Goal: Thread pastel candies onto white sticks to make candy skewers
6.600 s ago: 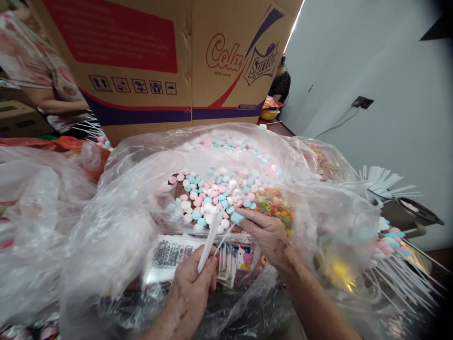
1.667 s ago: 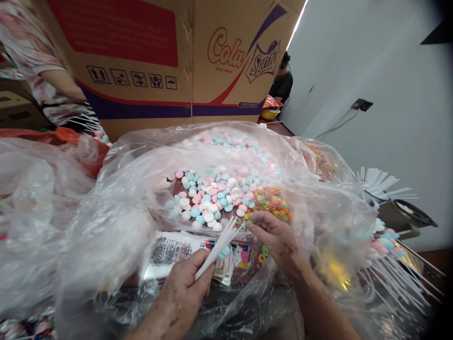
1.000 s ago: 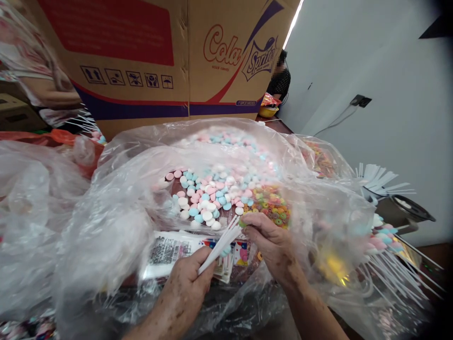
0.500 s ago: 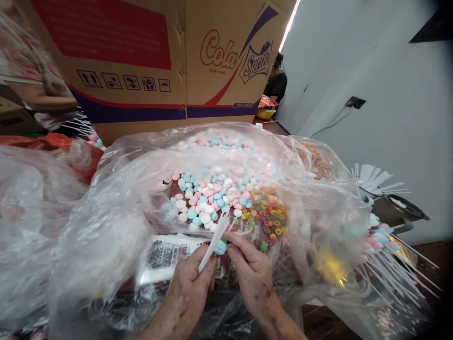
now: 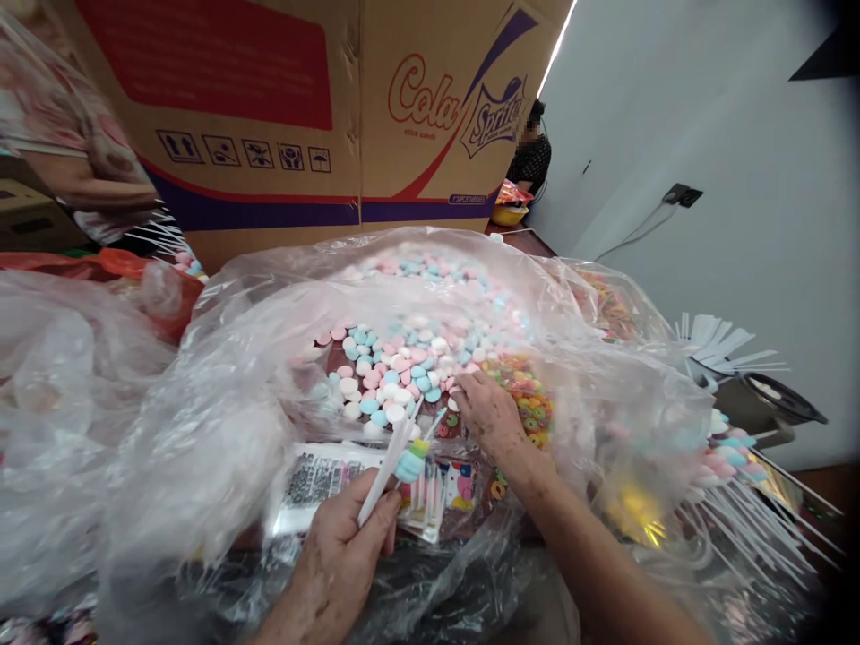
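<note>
My left hand [image 5: 353, 528] is closed around a bunch of white sticks [image 5: 390, 461]. Beside them it also holds a stick bearing threaded candies, pale blue [image 5: 408, 467] with green and yellow above. Over at the near right edge of the round candies [image 5: 393, 376], pink, blue and white, is my right hand [image 5: 494, 414]. Its fingers are bent together at the pile; what is between the tips is hidden. Small ring-shaped candies [image 5: 537, 408] lie just right of that hand, partly covered by it. Printed packets [image 5: 322, 479] lie under and beside my left hand.
Clear plastic bags [image 5: 202, 430] surround the candies. A large carton [image 5: 269, 90] stands behind. At the right are finished candy sticks [image 5: 729, 457] and a dark container [image 5: 766, 403] near white sticks [image 5: 716, 345]. Another person's arm [image 5: 100, 188] shows at left; a further person [image 5: 530, 157] is behind the carton.
My right hand has left the candy stick beside my left hand and moved forward and right to the round candies. My left hand keeps the sticks, slightly lower and to the left.
</note>
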The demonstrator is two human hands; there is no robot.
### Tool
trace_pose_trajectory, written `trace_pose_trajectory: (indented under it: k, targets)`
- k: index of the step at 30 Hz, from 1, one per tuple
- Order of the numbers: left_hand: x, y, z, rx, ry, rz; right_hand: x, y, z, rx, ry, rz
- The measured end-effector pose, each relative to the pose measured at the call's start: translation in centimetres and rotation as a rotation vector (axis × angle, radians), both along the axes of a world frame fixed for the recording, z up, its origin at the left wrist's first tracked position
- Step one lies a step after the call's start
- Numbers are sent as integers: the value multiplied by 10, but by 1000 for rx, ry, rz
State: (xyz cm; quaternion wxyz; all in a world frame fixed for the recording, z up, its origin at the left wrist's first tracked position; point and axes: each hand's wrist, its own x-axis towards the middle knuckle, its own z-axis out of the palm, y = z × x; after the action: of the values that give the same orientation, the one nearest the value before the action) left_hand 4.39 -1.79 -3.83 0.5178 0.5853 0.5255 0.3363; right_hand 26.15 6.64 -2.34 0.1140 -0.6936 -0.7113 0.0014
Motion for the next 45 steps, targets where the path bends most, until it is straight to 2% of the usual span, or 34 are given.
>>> trace_pose_trajectory:
  k: [3,7,9,14,21,24,27,30,32,34,36,38,39,41,45]
  targets:
    - [-2,0,-3,-7,-23,11,1,1,-4,19,62,-1]
    - [-5,0,-1,-10,-51,25,12,0,-11,93,423,-23]
    - [-5,-1,0,0,-42,27,16,-3,-12,125,480,13]
    - [-3,-2,2,-7,-24,21,17,-12,-15,130,251,185]
    - [-3,-4,5,-9,2,19,16,-11,-15,115,-45,307]
    - [-3,-3,7,-10,10,8,16,-14,-14,112,-83,404]
    - [-2,-3,6,-11,30,-11,16,-15,-19,112,-33,461]
    - [-3,-3,4,1,42,-14,15,-12,-26,152,106,391]
    - [-3,-3,6,1,57,-12,12,-10,-26,179,299,268]
    - [-4,-2,11,-5,85,-16,7,-12,-21,160,669,122]
    - [-3,0,18,-17,113,-29,1,-17,-11,91,1161,-2]
    - [-2,1,23,-20,135,-36,-6,-23,0,5,1541,-52]
    - [-1,2,25,-16,141,-38,-9,-26,5,-29,1663,-68]
    - [0,3,26,-10,145,-41,-13,-30,12,-75,1780,-91]
    - [2,3,22,-3,129,-46,-16,-34,15,-91,1810,-101]
